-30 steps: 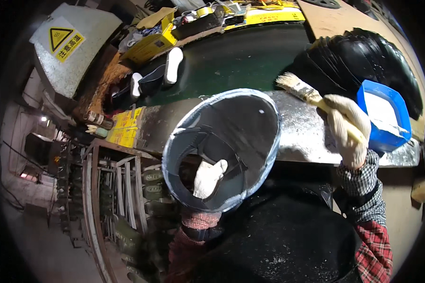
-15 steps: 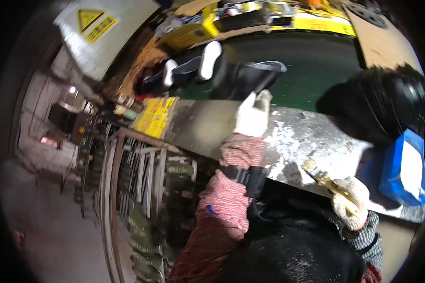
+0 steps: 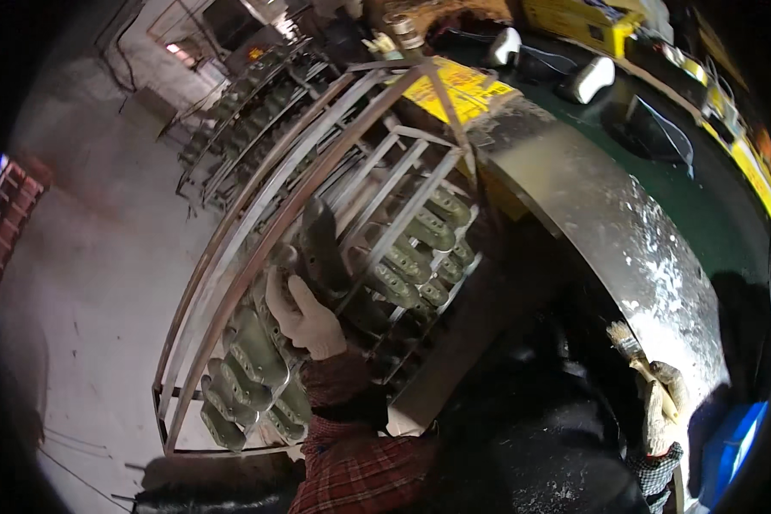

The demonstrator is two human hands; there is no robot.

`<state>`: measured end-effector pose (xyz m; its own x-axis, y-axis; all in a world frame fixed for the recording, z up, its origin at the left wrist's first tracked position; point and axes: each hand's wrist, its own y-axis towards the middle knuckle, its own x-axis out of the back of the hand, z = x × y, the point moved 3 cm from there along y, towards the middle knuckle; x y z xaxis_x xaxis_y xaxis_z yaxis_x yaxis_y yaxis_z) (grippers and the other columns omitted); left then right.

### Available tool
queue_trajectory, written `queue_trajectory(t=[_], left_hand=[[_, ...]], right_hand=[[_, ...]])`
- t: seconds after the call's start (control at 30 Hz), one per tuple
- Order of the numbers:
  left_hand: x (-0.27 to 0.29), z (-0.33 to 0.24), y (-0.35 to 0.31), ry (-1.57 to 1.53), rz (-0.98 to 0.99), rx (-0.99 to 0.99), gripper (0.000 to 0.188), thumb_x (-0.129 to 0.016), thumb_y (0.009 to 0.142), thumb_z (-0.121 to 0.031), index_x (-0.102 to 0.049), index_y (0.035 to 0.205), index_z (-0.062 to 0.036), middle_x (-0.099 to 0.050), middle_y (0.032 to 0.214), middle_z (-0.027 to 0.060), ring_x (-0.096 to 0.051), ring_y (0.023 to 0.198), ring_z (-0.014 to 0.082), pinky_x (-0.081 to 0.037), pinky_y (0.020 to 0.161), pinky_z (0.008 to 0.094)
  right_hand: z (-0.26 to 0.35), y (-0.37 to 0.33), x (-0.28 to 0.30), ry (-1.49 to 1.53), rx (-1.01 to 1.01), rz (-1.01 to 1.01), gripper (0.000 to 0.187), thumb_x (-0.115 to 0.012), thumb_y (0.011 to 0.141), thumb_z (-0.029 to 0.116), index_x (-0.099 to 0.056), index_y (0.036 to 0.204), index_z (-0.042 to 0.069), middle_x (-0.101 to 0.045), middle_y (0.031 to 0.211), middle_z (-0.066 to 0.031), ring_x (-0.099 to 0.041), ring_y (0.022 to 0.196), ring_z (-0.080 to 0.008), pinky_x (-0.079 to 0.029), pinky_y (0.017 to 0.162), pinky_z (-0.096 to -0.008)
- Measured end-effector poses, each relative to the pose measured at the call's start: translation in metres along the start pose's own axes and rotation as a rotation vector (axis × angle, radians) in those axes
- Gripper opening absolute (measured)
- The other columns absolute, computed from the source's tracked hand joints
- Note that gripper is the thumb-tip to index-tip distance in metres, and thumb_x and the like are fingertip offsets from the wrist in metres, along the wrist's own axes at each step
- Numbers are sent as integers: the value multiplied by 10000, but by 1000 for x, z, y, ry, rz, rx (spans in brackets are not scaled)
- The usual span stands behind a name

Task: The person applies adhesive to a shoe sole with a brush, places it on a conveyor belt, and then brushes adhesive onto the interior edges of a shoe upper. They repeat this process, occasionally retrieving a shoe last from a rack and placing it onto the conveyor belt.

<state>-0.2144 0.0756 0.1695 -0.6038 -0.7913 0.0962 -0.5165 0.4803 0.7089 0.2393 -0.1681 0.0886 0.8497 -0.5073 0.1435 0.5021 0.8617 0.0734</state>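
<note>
My left hand, in a pale glove, reaches into a metal rack at the middle left. Its fingers point away and stand apart from the thumb, close to a dark shoe last; contact is unclear. Several green shoe lasts sit on the rack near this hand. At the lower right my right hand, also gloved, is closed round the handle of a brush. The bristles point away, beside the edge of the worn metal ledge.
Beyond the ledge runs a dark green belt. Black footwear with white soles and a black upper lie on it. A blue container stands at the lower right. Another rack of lasts is farther left.
My view has swung left toward the rack. My left hand has moved from the black upper on the belt to the lasts. My right hand still holds the brush.
</note>
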Motion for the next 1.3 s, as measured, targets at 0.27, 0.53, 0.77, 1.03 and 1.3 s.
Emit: queue_trajectory(t=[0.27, 0.53, 0.77, 1.03, 1.3], left_hand=[[-48, 31, 14, 355, 212, 613, 816, -697, 830, -307, -307, 1490, -25, -405, 1479, 207, -442, 1324, 325, -321, 1102, 385], [-110, -8, -59, -1389, 771, 1007, 680, -539, 860, -399, -410, 1345, 60, -510, 1236, 233, -483, 1102, 376, -378, 956, 557], [-150, -97, -169, -1363, 1448, 1324, 824, -519, 841, -585, -422, 1349, 57, -576, 1148, 291, -589, 902, 422, -514, 658, 488], [-126, -114, -261, -1010, 1474, 1788, 759, -541, 876, -486, -371, 1357, 76, -543, 1174, 315, -618, 847, 432, -597, 716, 511], [-106, -64, -286, -806, 1964, 2053, 977, -505, 721, -847, -552, 1147, 31, -656, 822, 199, -606, 521, 314, -510, 422, 379]], right_hand=[[-1, -17, -3, -134, 9, -85, 296, -590, 935, 159, -586, 1142, -51, -670, 1054, -159, -631, 890, -208, -501, 790, -295], [61, -50, 98, -477, 56, -745, 258, -541, 956, 144, -629, 1114, -40, -635, 918, -78, -562, 781, -117, -458, 699, -258], [65, -134, 255, -1153, 91, -1192, 252, -587, 929, 88, -630, 1174, 47, -611, 862, -52, -508, 668, -136, -462, 644, -282], [62, -147, 250, -663, -29, -1136, 200, -648, 919, 230, -674, 908, 32, -606, 720, 6, -537, 675, -86, -439, 600, -251], [88, -86, 123, -183, 228, -837, 170, -610, 909, 151, -655, 926, -12, -622, 787, -23, -571, 701, -79, -441, 606, -209]])
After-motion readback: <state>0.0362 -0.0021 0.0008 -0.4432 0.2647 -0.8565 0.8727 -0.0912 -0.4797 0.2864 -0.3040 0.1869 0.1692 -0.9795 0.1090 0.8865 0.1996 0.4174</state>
